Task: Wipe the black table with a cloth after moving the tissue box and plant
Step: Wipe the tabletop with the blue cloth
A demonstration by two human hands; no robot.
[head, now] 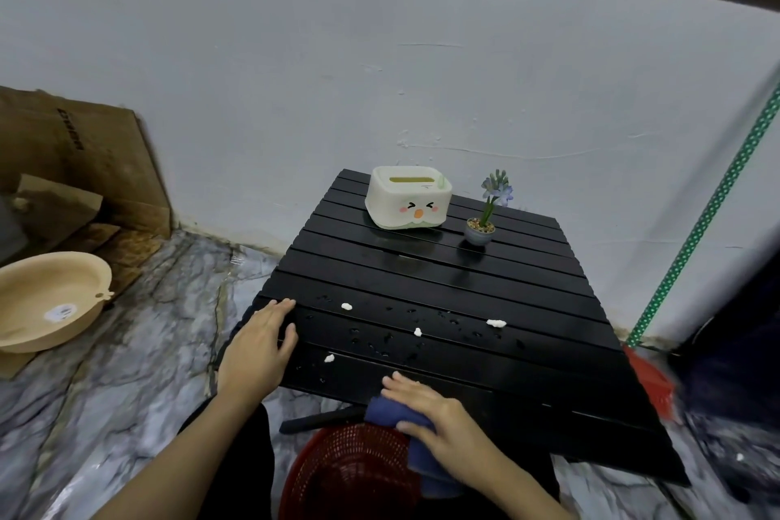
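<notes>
Two hands, one cloth (415,441), four white scraps, one tissue box (407,198), one plant (485,211)

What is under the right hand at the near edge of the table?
A dark blue cloth lies under the right hand, hanging over the table edge. The hand covers its middle.

The black slatted tabletop (443,274) looks glossy and smooth, with wet droplets. The cream plastic tissue box (407,198) is matt. The dark blue cloth (415,435) looks soft; the red mesh plastic basket (350,473) shines slightly. The marble-patterned floor (139,329) is glossy.
</notes>
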